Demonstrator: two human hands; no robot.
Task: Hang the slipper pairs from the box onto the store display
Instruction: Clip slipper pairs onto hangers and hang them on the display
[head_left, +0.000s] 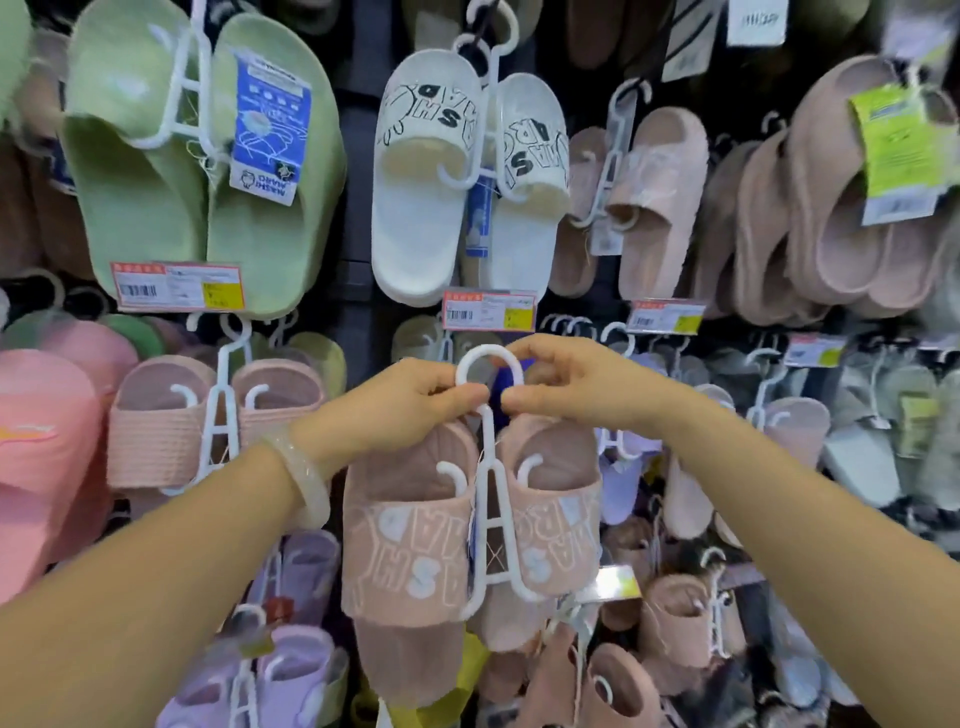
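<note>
Holding a pink slipper pair (470, 525) up in front of the store display (358, 208), the person pinches the white plastic hanger (488, 467) at the base of its hook loop: the left hand (400, 402) has its fingers curled onto the left side of the loop, and the right hand (566, 387) pinches the right side with thumb and fingers, so neither hand is free. The pair hangs at centre frame, below the white lettered slippers (462, 182) and their price tag (489, 310), and between a ribbed pink pair (208, 421) on the left and other hung stock on the right. These slippers look light and soft (a fabric strap over a foam-like sole, by my guess), so the load on the hanger should be small; the hanger itself appears thin and a little springy, and the neck just under the loop seems the sensible place to hold it, leaving the loop's opening clear for a peg. The peg it is meant for cannot be made out behind the hands and loop, the box is out of view, and the edges of the picture are blurred.
</note>
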